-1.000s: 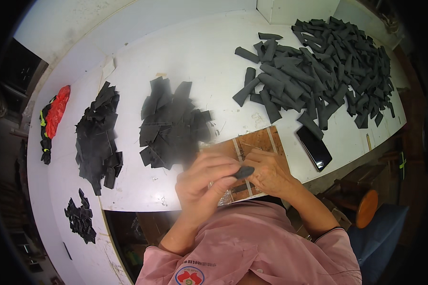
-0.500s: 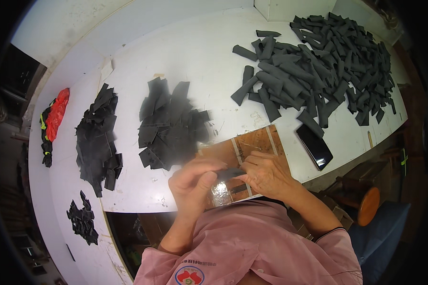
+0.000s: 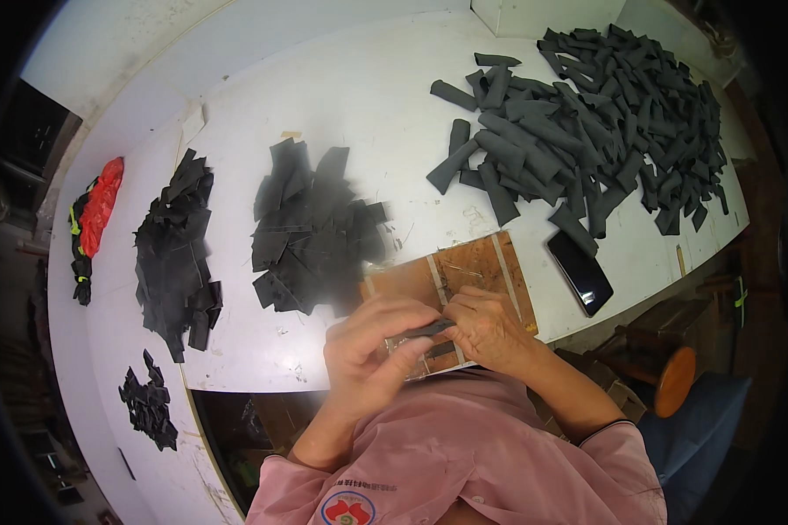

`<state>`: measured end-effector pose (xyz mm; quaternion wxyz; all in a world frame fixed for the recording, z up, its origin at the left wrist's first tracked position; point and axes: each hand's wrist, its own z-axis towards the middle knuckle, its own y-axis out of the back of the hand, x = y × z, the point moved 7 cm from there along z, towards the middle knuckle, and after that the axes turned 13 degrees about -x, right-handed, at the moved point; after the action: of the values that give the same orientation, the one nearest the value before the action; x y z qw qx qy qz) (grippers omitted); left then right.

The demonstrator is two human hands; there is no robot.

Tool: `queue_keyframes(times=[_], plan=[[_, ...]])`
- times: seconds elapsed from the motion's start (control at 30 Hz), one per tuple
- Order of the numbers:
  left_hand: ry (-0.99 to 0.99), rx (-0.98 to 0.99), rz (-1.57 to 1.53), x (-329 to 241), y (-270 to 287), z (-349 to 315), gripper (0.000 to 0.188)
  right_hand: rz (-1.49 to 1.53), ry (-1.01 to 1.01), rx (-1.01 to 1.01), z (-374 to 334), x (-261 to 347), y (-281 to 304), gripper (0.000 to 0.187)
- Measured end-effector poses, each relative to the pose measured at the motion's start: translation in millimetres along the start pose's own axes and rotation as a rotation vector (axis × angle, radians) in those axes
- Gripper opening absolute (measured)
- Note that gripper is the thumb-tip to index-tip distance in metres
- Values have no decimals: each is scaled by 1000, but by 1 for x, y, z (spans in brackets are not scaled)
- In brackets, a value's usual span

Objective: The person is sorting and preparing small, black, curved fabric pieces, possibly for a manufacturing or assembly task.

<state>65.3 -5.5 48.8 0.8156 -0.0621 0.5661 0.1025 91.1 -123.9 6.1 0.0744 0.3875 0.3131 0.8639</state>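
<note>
Between my hands, above a brown board with pale strips (image 3: 477, 267) at the table's near edge, is a small dark grey fabric piece (image 3: 427, 330). My left hand (image 3: 375, 343) pinches its left part between thumb and fingers. Curled fingers of my right hand (image 3: 488, 331) grip its right end. The piece looks folded or rolled, seen nearly edge-on. A pile of flat dark fabric pieces (image 3: 306, 236) lies just beyond my left hand. Farther off at the right spreads a big heap of rolled, tube-like dark grey pieces (image 3: 543, 131).
A black phone (image 3: 580, 273) lies right of the board, touching a rolled piece. To the left are another flat-piece pile (image 3: 175, 262), small dark scraps (image 3: 149, 402) and a red plastic bag (image 3: 103, 206). A wooden stool (image 3: 674, 382) stands beyond the table edge at right.
My left hand has shifted slightly right, its fingers now covering more of the fabric piece. The piece has turned more edge-on. My right hand keeps its grip with little movement.
</note>
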Motion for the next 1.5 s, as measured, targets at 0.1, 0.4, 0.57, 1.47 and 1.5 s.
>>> queue_keyframes(times=[0.1, 0.4, 0.57, 1.47, 1.5], plan=[[-58, 13, 17, -3, 1, 0, 14, -32, 47, 15, 2, 5, 5, 19], [-36, 48, -23, -1, -10, 2, 12, -37, 41, 36, -2, -1, -3, 15], [-114, 140, -37, 16, -14, 0, 14, -110, 127, 143, 11, 15, 12, 13], [914, -267, -495, 83, 68, -77, 14, 1489, -1033, -48, -35, 17, -84, 25], [949, -294, -442, 93, 74, -89, 11, 1365, -1071, -82, -35, 15, -83, 23]])
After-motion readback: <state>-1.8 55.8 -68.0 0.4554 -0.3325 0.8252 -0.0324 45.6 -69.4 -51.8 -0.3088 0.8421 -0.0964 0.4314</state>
